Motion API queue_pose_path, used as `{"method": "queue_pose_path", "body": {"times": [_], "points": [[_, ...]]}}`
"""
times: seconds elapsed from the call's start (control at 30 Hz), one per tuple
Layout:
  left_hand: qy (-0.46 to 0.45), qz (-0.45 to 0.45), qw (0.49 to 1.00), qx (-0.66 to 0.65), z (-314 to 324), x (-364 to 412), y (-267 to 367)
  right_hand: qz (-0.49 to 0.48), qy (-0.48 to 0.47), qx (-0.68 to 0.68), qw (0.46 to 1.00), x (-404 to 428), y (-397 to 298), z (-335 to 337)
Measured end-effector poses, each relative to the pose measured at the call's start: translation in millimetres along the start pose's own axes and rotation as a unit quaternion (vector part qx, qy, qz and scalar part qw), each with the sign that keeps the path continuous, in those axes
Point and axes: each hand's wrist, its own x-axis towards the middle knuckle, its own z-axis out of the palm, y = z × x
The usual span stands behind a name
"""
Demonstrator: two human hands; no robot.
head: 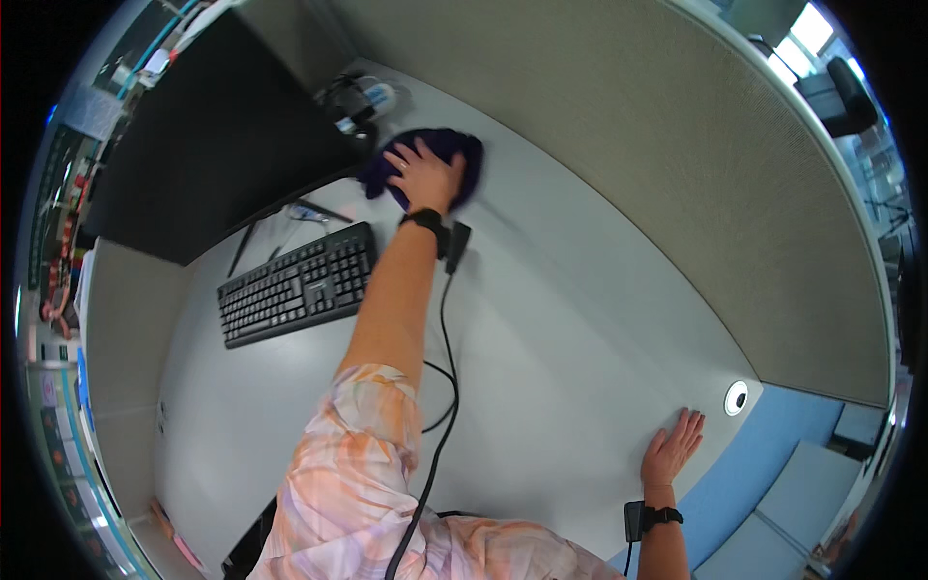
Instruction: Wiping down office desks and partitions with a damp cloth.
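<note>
My left hand presses palm down on a dark purple cloth on the grey desk. Its fingers are spread over the fabric and the cloth's edges are blurred. A black wrist strap with a small cabled box sits at that wrist. Far to the lower right, my right hand lies flat and empty on the desk near its edge, thumb apart from the fingers. It wears a similar strap and box. A white-rimmed round desk fitting is just beyond its fingertips.
A black keyboard lies left of my left forearm, below a black monitor. Cables and a white container crowd the back corner. Fabric partitions border the desk. A black cable runs beside my forearm.
</note>
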Motion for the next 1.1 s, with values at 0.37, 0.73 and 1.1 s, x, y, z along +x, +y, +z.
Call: {"method": "queue_pose_path", "body": {"times": [0.37, 0.73, 1.1], "points": [[0.004, 0.008, 1.0, 0.029, 50, 117, 15, -0.038, -0.009, -0.004, 0.999, -6, 0, -8], [-0.061, 0.124, 0.983, 0.118, 75, 173, -40, -0.053, -0.038, 0.045, 0.997, 3, -11, -13], [-0.239, 0.444, 0.862, -0.054, -34, -186, 173, -0.018, 0.013, 0.006, 1.0, -7, 3, -7]]}}
